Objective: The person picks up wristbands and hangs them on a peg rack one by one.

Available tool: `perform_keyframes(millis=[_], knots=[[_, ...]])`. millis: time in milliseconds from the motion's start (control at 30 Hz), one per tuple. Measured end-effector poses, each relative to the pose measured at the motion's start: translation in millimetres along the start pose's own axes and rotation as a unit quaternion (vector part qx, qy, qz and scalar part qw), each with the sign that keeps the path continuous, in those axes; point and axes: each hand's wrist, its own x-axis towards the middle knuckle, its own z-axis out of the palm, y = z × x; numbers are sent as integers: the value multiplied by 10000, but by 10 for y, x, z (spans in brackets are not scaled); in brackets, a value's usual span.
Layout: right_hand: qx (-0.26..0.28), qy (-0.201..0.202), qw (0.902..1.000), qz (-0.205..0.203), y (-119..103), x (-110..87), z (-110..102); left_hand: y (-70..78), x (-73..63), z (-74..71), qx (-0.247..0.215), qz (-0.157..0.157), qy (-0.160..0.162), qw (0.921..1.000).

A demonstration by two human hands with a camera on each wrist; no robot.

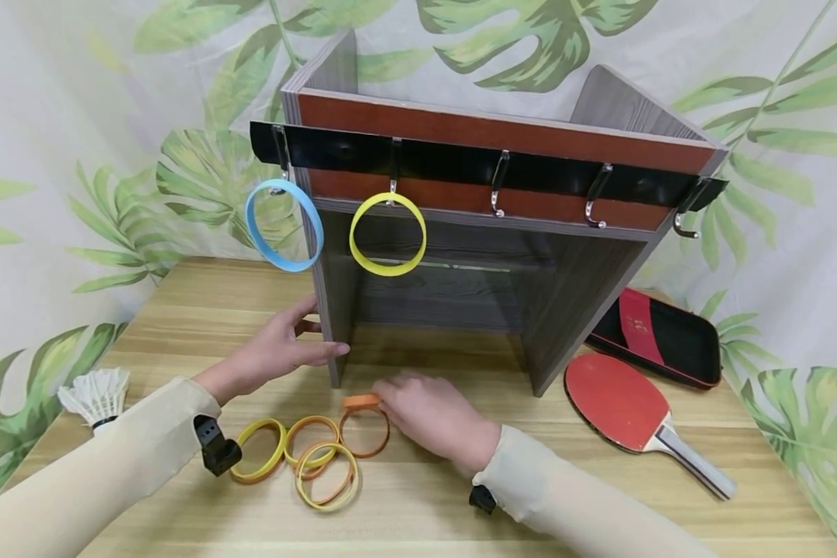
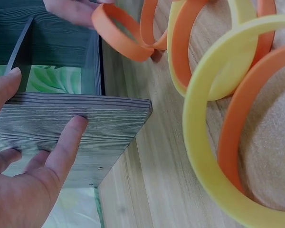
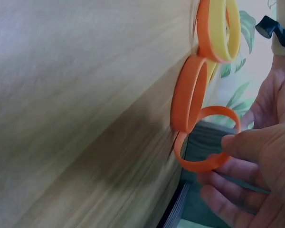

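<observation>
A grey wooden shelf (image 1: pixel 586 287) stands with a black rail of hooks (image 1: pixel 446 156) across its front. A blue ring (image 1: pixel 315 221) hangs at the leftmost hook, and a yellow ring (image 1: pixel 388 270) hangs from the one beside it. My left hand (image 1: pixel 268 353) grips the shelf's left side panel (image 2: pixel 114 114), thumb over the front edge and fingers against the outer face. Low before the shelf, my right hand (image 1: pixel 435 418) pinches an orange ring (image 3: pixel 199 166) between thumb and index finger. That ring touches another orange ring (image 3: pixel 183 107) on the table.
Several yellow and orange rings lie overlapping on the wooden table (image 1: pixel 418 515), including a yellow ring (image 2: pixel 194 133) in front. To the right are a red table tennis bat (image 1: pixel 617 399) and a black case (image 1: pixel 687 341). A shuttlecock (image 1: pixel 98 395) lies at the left, partly behind the left sleeve.
</observation>
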Motion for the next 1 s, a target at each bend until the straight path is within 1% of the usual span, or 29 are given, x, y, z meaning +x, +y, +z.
perform_keyframes(millis=[100,233,400,500,600,700,833,900,1000], knots=[[352,-63,9991,211,55,6,-7,14,1,-1,5,-3,-1,10000],[955,-186,9943,441,114,11,-16,26,-1,2,8,1,-19,10000],[1545,-55,9863,572,174,16,-52,34,-9,-1,15,-5,-32,10000],[1924,76,9793,628,212,9,-93,36,-10,-9,-24,-3,-29,10000],[2438,234,9666,751,245,-19,-150,37,-6,-10,-73,16,-41,10000],[3032,410,9474,939,262,-62,-239,32,1,-9,-97,56,-64,9999],[3844,717,9127,1185,261,-112,-405,22,4,-7,-124,78,-75,9999],[4327,937,8885,1207,266,-134,-492,18,5,-3,-162,83,-84,9998],[5053,1384,8451,1062,292,-168,-627,12,17,1,-205,87,-87,9997]])
